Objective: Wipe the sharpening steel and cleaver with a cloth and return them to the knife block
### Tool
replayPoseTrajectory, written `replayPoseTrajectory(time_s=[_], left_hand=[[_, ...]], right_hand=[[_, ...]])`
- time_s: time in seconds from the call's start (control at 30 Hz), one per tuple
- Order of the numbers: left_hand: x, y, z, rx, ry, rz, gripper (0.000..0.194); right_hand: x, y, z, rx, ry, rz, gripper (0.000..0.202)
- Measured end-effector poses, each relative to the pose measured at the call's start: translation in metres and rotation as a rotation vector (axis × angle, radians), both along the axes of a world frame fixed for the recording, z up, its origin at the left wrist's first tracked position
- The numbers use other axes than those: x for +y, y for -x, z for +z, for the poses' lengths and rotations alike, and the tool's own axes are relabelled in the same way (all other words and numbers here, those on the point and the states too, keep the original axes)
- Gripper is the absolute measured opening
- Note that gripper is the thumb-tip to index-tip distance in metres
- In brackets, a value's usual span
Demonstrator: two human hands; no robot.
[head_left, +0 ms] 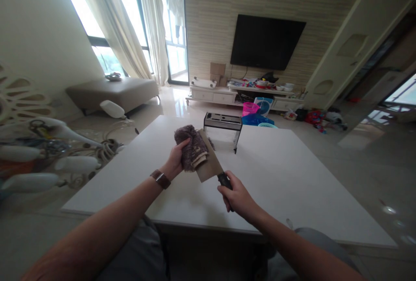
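Observation:
A cleaver (pixel 211 164) with a broad metal blade is held above the white table, its black handle gripped in my right hand (pixel 237 194). My left hand (pixel 177 159) is closed on a bunched, purple-grey towel (pixel 191 148), thumb on top. The towel lies against the blade and covers its left part; the fingers beneath the cloth are hidden. Just beyond the blade stands a knife block (pixel 222 119) with a slotted dark top and clear sides.
The white table (pixel 276 185) spans the space before me. White lamp shades and cables (pixel 78 164) lie on the left. Past the table are a pink basket (pixel 249 108), a blue tub (pixel 256 119), a low TV cabinet (pixel 212 95) and a bench (pixel 113 92).

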State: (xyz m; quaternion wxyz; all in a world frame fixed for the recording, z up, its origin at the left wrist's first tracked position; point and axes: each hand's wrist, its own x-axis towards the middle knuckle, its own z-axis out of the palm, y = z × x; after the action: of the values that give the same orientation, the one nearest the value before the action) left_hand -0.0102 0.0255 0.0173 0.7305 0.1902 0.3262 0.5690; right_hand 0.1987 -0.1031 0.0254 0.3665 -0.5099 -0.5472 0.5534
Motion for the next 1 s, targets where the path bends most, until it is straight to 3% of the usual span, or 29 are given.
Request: replayPoseTrajectory(time_s=[0.2, 0.47, 0.73, 1.0], left_hand=[[-0.006, 0.005, 0.012, -0.011, -0.016, -0.038, 0.033], [-0.042, -0.028, 0.01, 0.017, -0.055, -0.288, 0.026], [-0.036, -0.032, 0.004, 0.123, -0.09, -0.117, 0.028], [0.003, 0.006, 0.002, 0.078, -0.018, 0.015, 0.029]], right_hand=[[-0.003, -0.003, 0.005, 0.066, -0.055, -0.081, 0.02], [-0.001, -0.002, 0.0, 0.04, -0.144, -0.108, 0.02], [0.0, 0.001, -0.005, 0.029, -0.078, -0.038, 0.023], [-0.004, -0.001, 0.003, -0.047, -0.032, 0.042, 0.017]])
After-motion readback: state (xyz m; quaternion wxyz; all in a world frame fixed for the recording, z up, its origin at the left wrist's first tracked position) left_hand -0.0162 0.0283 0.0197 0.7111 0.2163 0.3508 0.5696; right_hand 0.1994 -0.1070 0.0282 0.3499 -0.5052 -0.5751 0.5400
